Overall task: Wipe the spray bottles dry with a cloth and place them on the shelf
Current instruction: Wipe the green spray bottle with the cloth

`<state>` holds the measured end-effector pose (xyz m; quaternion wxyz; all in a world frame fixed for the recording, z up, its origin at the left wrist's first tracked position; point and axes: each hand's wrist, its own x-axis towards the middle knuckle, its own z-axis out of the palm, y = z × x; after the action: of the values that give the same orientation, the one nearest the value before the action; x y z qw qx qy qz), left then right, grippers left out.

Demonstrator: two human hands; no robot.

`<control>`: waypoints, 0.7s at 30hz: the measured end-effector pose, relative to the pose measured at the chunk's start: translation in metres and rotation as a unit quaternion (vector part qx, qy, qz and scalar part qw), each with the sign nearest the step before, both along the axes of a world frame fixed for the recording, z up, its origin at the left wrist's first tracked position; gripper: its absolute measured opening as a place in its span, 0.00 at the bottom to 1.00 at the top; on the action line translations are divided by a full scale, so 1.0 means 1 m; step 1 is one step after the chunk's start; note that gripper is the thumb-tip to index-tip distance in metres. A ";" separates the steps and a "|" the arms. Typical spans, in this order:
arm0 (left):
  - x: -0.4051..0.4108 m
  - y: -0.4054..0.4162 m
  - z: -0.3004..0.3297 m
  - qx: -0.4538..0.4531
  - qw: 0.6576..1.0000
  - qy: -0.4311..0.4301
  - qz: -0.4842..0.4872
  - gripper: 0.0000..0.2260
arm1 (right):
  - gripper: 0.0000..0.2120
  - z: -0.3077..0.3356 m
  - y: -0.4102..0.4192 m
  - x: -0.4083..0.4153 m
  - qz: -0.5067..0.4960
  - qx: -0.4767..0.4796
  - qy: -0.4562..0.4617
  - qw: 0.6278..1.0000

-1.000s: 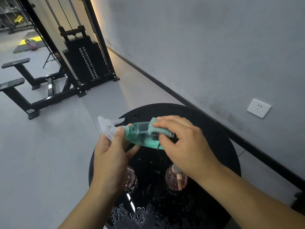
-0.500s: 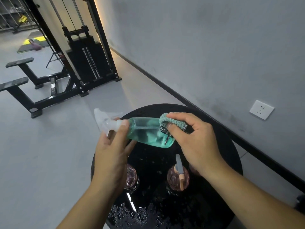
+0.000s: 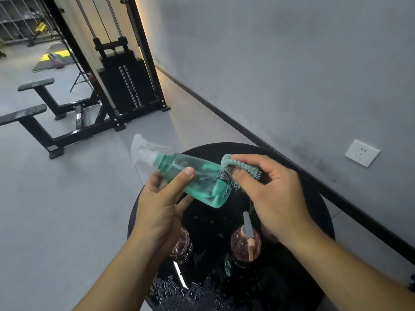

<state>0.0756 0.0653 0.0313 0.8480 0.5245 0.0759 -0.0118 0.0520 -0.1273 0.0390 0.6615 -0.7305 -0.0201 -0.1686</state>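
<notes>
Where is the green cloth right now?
In the head view, the green cloth is right of centre, pinched in the right hand against the base end of the teal spray bottle, above the round black table.

No readable text

You'll find no legible label, brand or number anywhere, not even on the green spray bottle [image 3: 197, 178] at 12 o'clock.

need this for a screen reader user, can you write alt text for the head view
A left hand holds a teal spray bottle tilted over a wet round black table while the right hand pinches a cloth against its base. Two pink bottles stand on the table below, gym machines behind.
</notes>
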 end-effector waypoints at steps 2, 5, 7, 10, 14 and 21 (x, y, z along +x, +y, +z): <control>0.001 0.000 -0.001 -0.009 1.000 0.004 0.007 0.22 | 0.10 0.002 -0.003 0.001 -0.014 0.001 -0.002 1.000; 0.001 0.001 -0.003 -0.012 1.000 0.010 0.019 0.21 | 0.09 0.003 -0.007 0.002 -0.024 0.002 0.001 1.000; 0.001 0.001 -0.002 -0.016 0.999 0.024 0.025 0.22 | 0.09 0.002 -0.008 0.003 -0.027 0.004 0.004 1.000; 0.001 0.001 0.002 -0.027 0.998 0.049 0.017 0.21 | 0.10 0.000 -0.008 0.004 -0.030 0.000 0.008 1.000; 0.001 0.001 0.005 -0.074 0.996 0.058 -0.007 0.23 | 0.10 -0.001 -0.008 0.004 -0.033 -0.012 0.007 0.999; -0.001 0.006 0.002 -0.061 0.994 0.087 -0.037 0.33 | 0.11 -0.002 -0.009 0.005 -0.044 -0.022 0.002 0.999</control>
<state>0.0744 0.0711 0.0337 0.8676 0.4709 0.1291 -0.0938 0.0570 -0.1366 0.0367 0.6375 -0.7452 0.0098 -0.1954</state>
